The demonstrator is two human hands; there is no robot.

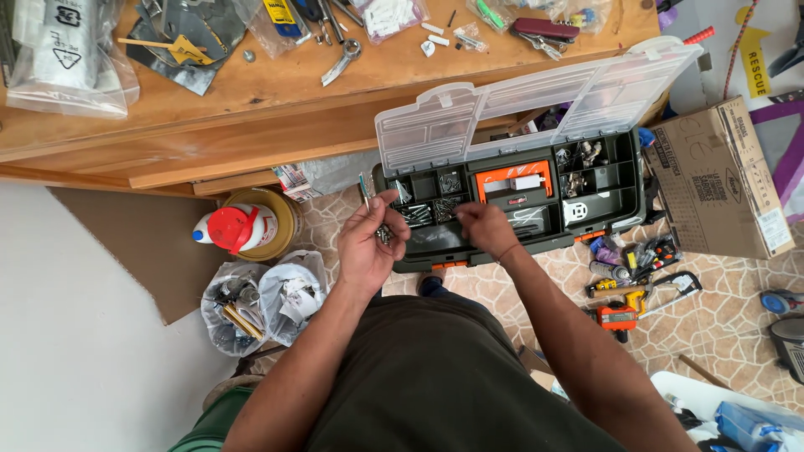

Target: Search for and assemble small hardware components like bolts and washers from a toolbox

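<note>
A dark green toolbox (615, 205) stands open on the floor in front of me, its clear lid (536, 100) tipped back against the workbench. Its small compartments hold screws (427, 209) and other metal bits, with an orange handle (512, 177) in the middle. My left hand (368, 243) is raised at the box's left end, fingers closed around a bunch of screws, one long screw (365, 191) pinched upright. My right hand (484, 228) reaches down into a compartment with its fingers bunched; what it grips is hidden.
A wooden workbench (251, 92) strewn with tools and plastic bags runs along the top. Left of me stand a yellow tin (280, 222) with a glue bottle and two plastic bags (260, 297). A cardboard box (720, 180) and loose tools (636, 285) lie to the right.
</note>
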